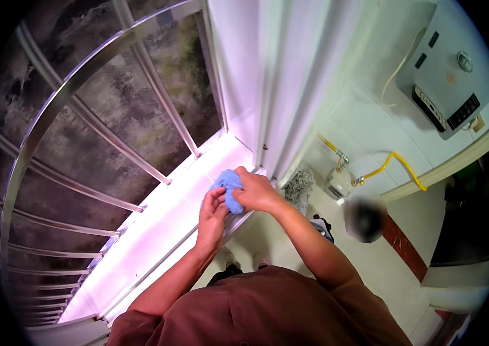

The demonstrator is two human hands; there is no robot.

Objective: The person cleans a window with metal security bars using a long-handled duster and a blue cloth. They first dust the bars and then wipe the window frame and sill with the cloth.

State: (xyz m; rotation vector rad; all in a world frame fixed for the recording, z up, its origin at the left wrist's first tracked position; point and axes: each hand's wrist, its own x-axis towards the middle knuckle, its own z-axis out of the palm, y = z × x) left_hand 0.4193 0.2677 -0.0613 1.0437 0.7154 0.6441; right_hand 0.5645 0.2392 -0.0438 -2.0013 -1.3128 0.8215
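Note:
A bunched blue cloth is held between my two hands, above the pale tiled window sill. My right hand grips the cloth from its right side, the thumb pressed against it. On the other side, my left hand has its fingers curled against the cloth's lower left edge. Part of the cloth is hidden behind my fingers.
Metal window bars rise along the left. At right are a gas meter with a yellow pipe, and a wall-mounted water heater. A grey fluffy duster head stands by the door frame.

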